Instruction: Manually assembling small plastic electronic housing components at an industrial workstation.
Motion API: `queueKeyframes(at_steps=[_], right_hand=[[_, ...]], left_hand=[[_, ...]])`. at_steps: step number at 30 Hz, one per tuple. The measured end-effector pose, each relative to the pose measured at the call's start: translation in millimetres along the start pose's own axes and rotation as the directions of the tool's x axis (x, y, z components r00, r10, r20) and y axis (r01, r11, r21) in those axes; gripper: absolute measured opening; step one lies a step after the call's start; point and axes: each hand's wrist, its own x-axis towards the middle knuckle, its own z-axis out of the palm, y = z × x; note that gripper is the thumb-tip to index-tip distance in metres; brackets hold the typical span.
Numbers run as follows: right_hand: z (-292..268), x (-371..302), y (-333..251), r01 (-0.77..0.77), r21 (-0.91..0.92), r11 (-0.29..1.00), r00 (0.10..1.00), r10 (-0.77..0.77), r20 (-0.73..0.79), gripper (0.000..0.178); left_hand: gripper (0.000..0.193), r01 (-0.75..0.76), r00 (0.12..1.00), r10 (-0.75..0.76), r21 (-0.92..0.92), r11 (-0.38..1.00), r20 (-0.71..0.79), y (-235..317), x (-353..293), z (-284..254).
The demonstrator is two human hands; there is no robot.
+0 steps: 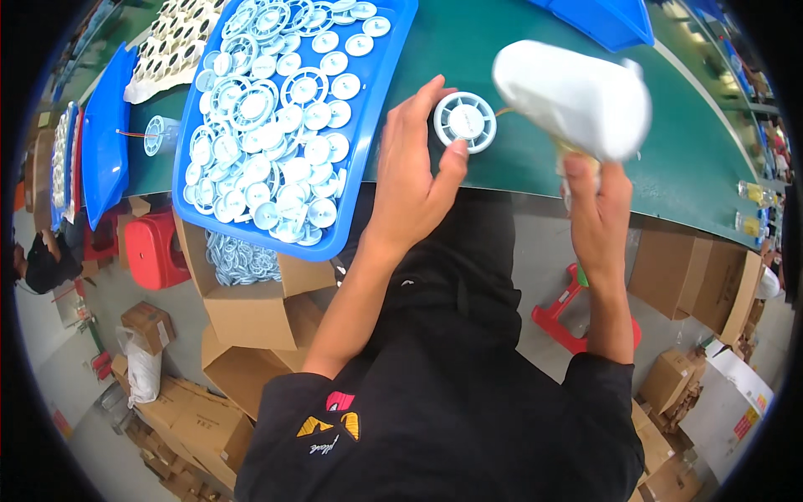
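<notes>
My left hand (416, 159) steadies a light-blue round spoked part (465, 122) on the green table, its thumb on the near rim and its fingers along the left side. A thin reddish wire shows to the right of this part. In my right hand (598, 205) is the handle of a mallet (573, 96), closed in my fist. The mallet's thick white head, apparently wrapped and slightly blurred, is raised to the right of the round part. Left of my left hand, a blue tray (374, 125) holds many loose light-blue discs and spoked rings (255, 105).
The green table (686, 180) curves across the front. A wired cylindrical piece (161, 135) lies left of the tray, near an egg-crate-like holder (171, 42). Below stand an open carton of blue rings (242, 259), a red stool (155, 249) and more cartons (690, 272).
</notes>
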Motion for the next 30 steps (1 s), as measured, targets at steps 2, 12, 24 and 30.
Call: queueKeyframes(at_steps=[2, 12, 24, 30], right_hand=[[-4.6, -10.0, 22.5, -0.026, -0.030, 0.999, 0.999, 0.027, 0.025, 0.032], [11.1, -2.1, 0.8, 0.136, -0.067, 0.988, 0.990, -0.133, 0.052, 0.018], [8.7, -2.5, 15.5, 0.007, 0.236, 0.972, 1.000, -0.006, -0.005, 0.036], [4.8, 6.2, 2.0, 0.048, 0.120, 0.992, 0.998, -0.052, 0.031, 0.038]], left_hand=[[0.068, -0.033, 0.999, 0.033, 0.031, 0.999, -0.010, -1.4, 1.8, 2.8], [0.078, -0.006, 1.000, 0.006, 0.005, 1.000, 0.025, -4.0, -0.7, 1.2], [0.072, -0.011, 1.000, 0.011, 0.037, 0.999, 0.003, -1.9, 1.5, 1.6], [0.073, 0.091, 0.995, -0.087, -0.098, 0.991, 0.048, -7.0, -1.6, -0.7]])
